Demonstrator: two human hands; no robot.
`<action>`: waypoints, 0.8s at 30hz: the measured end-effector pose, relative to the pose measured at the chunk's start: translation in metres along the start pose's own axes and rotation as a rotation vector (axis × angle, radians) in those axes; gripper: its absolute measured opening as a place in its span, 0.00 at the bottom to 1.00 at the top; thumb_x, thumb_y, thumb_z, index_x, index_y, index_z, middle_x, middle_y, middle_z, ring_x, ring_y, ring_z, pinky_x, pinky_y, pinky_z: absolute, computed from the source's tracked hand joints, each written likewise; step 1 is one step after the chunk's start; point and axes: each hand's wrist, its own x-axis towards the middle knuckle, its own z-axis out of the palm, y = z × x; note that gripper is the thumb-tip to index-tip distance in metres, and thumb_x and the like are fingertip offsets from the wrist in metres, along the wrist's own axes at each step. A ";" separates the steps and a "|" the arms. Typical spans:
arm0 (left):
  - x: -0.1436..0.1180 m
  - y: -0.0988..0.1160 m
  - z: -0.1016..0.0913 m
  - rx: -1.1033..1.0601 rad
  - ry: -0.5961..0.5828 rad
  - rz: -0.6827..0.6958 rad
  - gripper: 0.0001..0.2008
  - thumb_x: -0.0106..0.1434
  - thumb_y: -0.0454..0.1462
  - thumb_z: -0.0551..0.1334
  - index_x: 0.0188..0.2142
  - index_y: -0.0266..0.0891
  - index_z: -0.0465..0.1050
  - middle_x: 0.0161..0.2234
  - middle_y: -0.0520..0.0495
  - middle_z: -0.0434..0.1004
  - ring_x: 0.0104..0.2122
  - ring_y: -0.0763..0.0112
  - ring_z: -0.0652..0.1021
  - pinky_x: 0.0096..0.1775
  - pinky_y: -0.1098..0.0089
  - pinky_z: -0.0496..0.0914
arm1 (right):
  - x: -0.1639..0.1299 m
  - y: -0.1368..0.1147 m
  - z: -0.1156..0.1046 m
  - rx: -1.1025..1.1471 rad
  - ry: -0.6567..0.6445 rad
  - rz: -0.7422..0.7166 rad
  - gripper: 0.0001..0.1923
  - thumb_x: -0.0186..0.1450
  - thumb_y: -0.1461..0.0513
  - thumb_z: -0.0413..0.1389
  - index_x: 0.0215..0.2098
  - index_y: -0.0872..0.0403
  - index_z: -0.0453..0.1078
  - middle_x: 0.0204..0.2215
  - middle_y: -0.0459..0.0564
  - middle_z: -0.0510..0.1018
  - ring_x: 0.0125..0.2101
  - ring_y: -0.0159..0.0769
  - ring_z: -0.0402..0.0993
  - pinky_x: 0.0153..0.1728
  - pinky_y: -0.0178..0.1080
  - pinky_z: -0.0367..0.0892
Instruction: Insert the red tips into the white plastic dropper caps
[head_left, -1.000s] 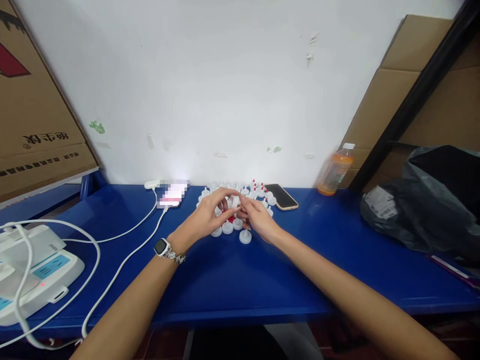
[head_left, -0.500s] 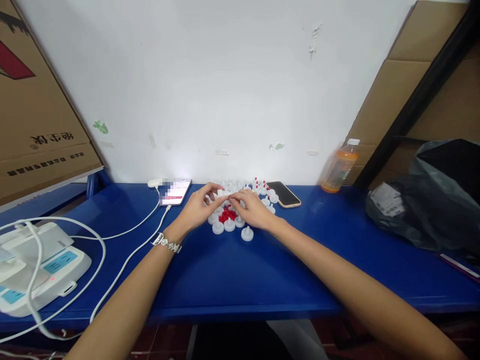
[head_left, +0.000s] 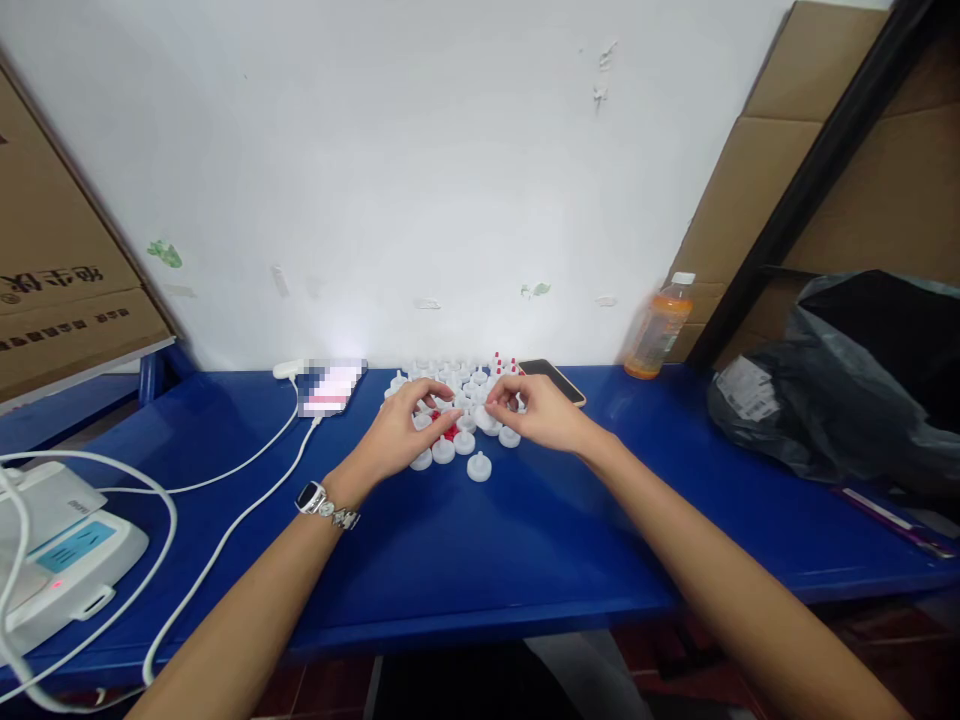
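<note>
Middle of the frame, white caps crowd around a red pile on the blue counter. Left hand pinches into the reds, right hand pinches a cap (can't tell how firmly). Small pieces, so fingertip grips low over the counter seem smartest.

Orange bottle — phone beside

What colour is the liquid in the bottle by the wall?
Orange, in the bottle; head view.
</note>
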 end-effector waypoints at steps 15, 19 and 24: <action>0.029 0.005 0.007 0.116 -0.076 0.134 0.11 0.69 0.45 0.56 0.37 0.42 0.73 0.39 0.46 0.76 0.42 0.61 0.74 0.46 0.58 0.67 | 0.003 0.042 -0.030 -0.436 0.148 0.276 0.10 0.64 0.58 0.55 0.40 0.52 0.75 0.29 0.46 0.80 0.28 0.34 0.72 0.29 0.35 0.58; 0.042 0.011 0.020 0.124 -0.094 0.192 0.12 0.69 0.46 0.56 0.37 0.43 0.73 0.38 0.46 0.76 0.41 0.60 0.73 0.47 0.57 0.67 | 0.002 0.053 -0.030 -0.469 0.070 0.350 0.10 0.61 0.57 0.59 0.40 0.50 0.74 0.31 0.46 0.81 0.30 0.34 0.74 0.29 0.35 0.58; 0.034 0.010 0.026 0.076 -0.040 0.181 0.11 0.69 0.44 0.56 0.37 0.42 0.72 0.40 0.46 0.76 0.43 0.61 0.74 0.48 0.58 0.67 | 0.002 0.051 -0.028 -0.447 0.079 0.358 0.16 0.67 0.50 0.52 0.36 0.51 0.74 0.32 0.48 0.81 0.32 0.36 0.75 0.31 0.35 0.60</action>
